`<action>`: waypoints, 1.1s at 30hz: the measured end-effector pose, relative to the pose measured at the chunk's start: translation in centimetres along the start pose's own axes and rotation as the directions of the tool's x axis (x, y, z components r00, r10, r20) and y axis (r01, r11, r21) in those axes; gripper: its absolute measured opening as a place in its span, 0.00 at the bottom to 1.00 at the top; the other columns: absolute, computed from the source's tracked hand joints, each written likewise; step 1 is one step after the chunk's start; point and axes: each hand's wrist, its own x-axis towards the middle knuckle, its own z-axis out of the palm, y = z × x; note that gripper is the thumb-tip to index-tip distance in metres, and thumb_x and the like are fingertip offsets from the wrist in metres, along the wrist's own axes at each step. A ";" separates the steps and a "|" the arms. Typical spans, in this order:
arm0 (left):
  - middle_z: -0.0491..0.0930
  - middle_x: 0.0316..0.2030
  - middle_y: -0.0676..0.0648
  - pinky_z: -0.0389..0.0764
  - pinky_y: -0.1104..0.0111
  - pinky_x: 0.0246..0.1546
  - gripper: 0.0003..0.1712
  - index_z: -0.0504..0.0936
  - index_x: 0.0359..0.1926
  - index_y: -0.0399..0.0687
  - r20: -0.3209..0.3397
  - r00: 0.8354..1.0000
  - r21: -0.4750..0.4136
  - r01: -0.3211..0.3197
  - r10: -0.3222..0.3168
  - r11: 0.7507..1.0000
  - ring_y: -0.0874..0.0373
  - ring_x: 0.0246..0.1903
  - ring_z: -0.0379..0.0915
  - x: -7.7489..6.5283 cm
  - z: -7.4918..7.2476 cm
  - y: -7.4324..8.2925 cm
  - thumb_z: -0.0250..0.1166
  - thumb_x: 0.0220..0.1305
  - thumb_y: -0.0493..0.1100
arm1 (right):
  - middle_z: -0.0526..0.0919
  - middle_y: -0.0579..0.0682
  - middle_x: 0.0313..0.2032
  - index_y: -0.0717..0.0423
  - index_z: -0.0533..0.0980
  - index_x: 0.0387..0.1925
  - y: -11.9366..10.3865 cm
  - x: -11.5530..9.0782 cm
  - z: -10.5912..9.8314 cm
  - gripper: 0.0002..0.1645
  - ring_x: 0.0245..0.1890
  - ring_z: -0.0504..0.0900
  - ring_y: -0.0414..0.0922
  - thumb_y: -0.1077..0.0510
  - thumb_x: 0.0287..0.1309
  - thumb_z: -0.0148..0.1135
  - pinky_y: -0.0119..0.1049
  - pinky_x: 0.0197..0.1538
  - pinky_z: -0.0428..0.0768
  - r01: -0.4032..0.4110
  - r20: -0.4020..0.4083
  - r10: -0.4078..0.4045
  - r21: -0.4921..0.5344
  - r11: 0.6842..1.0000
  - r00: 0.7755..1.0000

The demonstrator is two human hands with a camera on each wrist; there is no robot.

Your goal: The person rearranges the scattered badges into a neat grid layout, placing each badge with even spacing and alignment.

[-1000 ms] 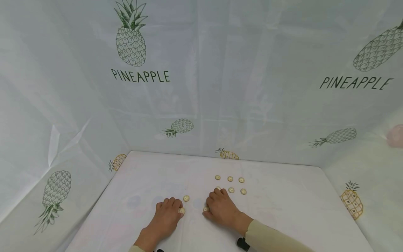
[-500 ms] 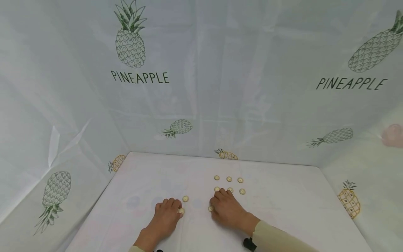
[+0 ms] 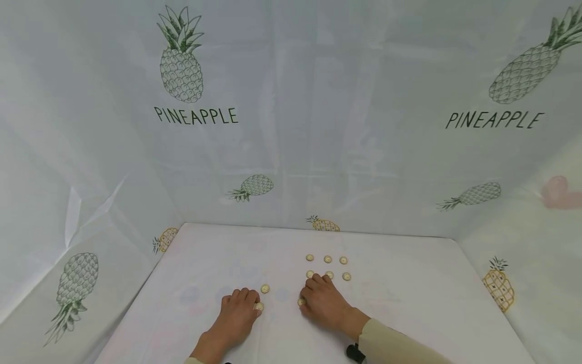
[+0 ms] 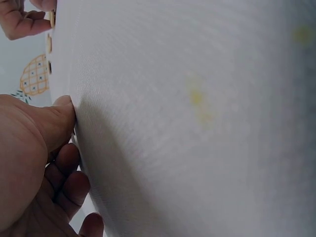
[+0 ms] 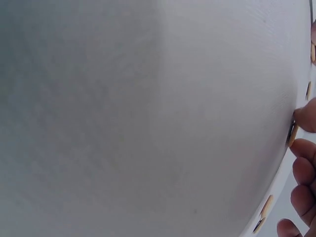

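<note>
My left hand rests on the white table in the head view, with a round, cream-coloured button between thumb and forefinger. That button is mostly hidden by the fingers in the left wrist view. Just beyond it lies a loose button. To the right, my right hand pinches another button by its edges, low at the tabletop; the right wrist view shows the pinched button edge-on between thumb and forefinger. Past the right hand's knuckles are more buttons, the nearer ones partly covered by its fingers.
A back row of buttons lies behind the right hand. The white tabletop ends at pineapple-printed sheeting, which rises at the back and both sides.
My right hand has slid its pinched button a little to the right over the table, closer under the rows, then stayed there. The left hand keeps its place. The head view has shifted slightly.
</note>
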 end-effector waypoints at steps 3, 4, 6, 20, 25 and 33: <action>0.74 0.41 0.54 0.72 0.46 0.50 0.10 0.76 0.46 0.53 0.011 1.000 -0.011 0.011 -0.011 1.000 0.57 0.41 0.66 0.0 -0.1 0.0 0.69 0.72 0.48 | 0.78 0.40 0.35 0.46 0.82 0.36 0.0 0.0 -0.1 0.13 0.40 0.70 0.40 0.44 0.59 0.75 0.39 0.46 0.68 -0.017 0.019 0.017 0.003 1.000 1.000; 0.74 0.41 0.54 0.72 0.45 0.50 0.10 0.76 0.46 0.53 0.015 1.000 -0.014 0.015 -0.015 1.000 0.57 0.41 0.66 0.0 -0.1 0.0 0.69 0.72 0.48 | 0.78 0.40 0.36 0.46 0.82 0.36 -0.1 0.0 -0.2 0.14 0.40 0.69 0.41 0.44 0.59 0.75 0.39 0.46 0.68 -0.026 0.030 0.025 0.006 1.000 0.999; 0.74 0.41 0.54 0.72 0.44 0.51 0.10 0.76 0.46 0.53 0.021 1.000 -0.020 0.020 -0.020 1.000 0.57 0.41 0.66 -0.1 -0.1 0.0 0.69 0.72 0.48 | 0.77 0.40 0.36 0.46 0.82 0.37 -0.1 0.0 -0.3 0.14 0.40 0.69 0.41 0.43 0.60 0.74 0.40 0.47 0.68 -0.043 0.053 0.042 0.018 0.999 0.998; 0.75 0.42 0.54 0.72 0.44 0.52 0.10 0.77 0.46 0.53 0.036 0.999 -0.032 0.032 -0.031 0.999 0.57 0.42 0.67 -0.1 -0.1 0.1 0.69 0.72 0.48 | 0.81 0.39 0.35 0.44 0.86 0.36 -0.3 0.7 -0.8 0.15 0.40 0.71 0.40 0.40 0.59 0.76 0.40 0.48 0.70 -0.022 0.094 0.024 -0.026 0.999 0.995; 0.74 0.42 0.54 0.72 0.44 0.52 0.10 0.76 0.46 0.54 0.035 0.999 -0.028 0.029 -0.028 0.999 0.57 0.42 0.66 0.0 -0.1 0.1 0.68 0.72 0.48 | 0.81 0.38 0.34 0.44 0.87 0.35 -0.2 0.5 -0.8 0.14 0.39 0.71 0.39 0.39 0.60 0.76 0.39 0.47 0.70 -0.038 0.091 0.039 -0.015 0.999 0.995; 0.74 0.41 0.55 0.72 0.46 0.50 0.10 0.77 0.46 0.54 0.008 1.000 -0.013 0.018 -0.018 1.000 0.57 0.41 0.66 0.1 -0.1 0.2 0.69 0.72 0.48 | 0.82 0.39 0.35 0.45 0.86 0.35 -0.1 1.0 -0.9 0.12 0.39 0.71 0.39 0.43 0.60 0.75 0.41 0.47 0.70 -0.087 0.145 0.077 0.060 0.994 0.986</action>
